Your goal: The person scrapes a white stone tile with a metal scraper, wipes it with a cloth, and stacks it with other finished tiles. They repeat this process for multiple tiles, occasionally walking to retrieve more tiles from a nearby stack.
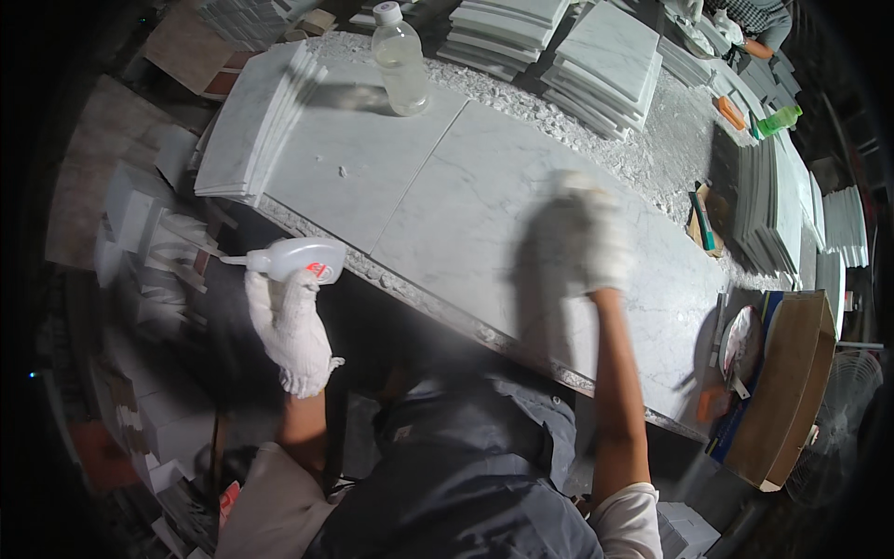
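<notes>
My left hand (pixel 293 321), in a white knit glove, is closed around a translucent squeeze bottle (pixel 303 253). The bottle lies on its side in the grip, its thin nozzle pointing left, just off the near edge of the work surface. My right hand (pixel 594 233), gloved too, is over a large white marble-look slab (pixel 466 205). Motion smears its fingers, so neither their pose nor anything under them shows. A second slab (pixel 345 154) adjoins the first on the left, with a thin seam between them.
A capped clear bottle (pixel 400 70) stands on the left slab. Stacked tiles (pixel 601 61) line the far side amid white rubble. At right are a cardboard box (pixel 782 391), an orange block (pixel 713 402) and a fan (pixel 843 419). Another person (pixel 745 33) works at the far right.
</notes>
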Motion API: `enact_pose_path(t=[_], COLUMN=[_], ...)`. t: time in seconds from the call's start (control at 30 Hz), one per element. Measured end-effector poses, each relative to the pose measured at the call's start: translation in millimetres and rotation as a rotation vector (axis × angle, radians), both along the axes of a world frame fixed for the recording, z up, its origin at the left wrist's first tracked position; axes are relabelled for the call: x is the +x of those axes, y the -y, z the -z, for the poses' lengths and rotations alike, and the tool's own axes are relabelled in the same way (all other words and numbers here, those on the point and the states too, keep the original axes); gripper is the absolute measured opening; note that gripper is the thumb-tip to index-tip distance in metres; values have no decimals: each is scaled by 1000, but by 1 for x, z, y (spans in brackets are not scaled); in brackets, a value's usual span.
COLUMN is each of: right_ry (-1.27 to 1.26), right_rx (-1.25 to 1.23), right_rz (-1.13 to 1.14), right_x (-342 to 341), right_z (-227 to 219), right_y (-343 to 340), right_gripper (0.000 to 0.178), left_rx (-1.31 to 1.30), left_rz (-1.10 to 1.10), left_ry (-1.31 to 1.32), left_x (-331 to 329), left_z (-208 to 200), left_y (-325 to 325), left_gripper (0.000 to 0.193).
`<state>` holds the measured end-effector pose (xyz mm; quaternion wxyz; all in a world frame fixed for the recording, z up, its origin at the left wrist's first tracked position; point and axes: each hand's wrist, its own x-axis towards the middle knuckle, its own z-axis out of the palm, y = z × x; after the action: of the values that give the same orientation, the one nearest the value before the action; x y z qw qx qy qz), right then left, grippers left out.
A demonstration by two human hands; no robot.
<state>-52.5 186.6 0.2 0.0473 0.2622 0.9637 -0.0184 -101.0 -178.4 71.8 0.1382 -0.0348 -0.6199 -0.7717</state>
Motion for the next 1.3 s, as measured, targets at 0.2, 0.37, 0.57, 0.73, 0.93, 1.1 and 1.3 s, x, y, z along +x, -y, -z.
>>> enact_pose_path(t=[0.2,0.37,0.57,0.73,0.93,1.1,1.3], right_ry=[-237,-627,-174,-70,-402,-57,-589], right_rx=[-598,-615,-478,-790,-822,-797,-658], right_rz=[-626,-320,-833,-992,-193,-792,-323], right_x=[-65,-162,-187,-116,-105,-40,-85], right_z=[-48,-32,-10,-64,-62,-48,-32], right_y=[162,142,266,261,157,217,188], right_gripper=[44,14,22,28,30,15,37], left_rx=[-90,-95,-199,-74,-136,-231,-452], left_rz=[-5,-242,-70,-182,-137,103,165], left_ry=[-64,136,-53,-77,-56,-7,-16], left_x=[20,36,31,4,-20,-91,-193], left_z=[-13,2,-6,-18,-10,6,47], left_y=[28,46,50,65,62,37,10], left_gripper=[65,70,54,47,44,34,25])
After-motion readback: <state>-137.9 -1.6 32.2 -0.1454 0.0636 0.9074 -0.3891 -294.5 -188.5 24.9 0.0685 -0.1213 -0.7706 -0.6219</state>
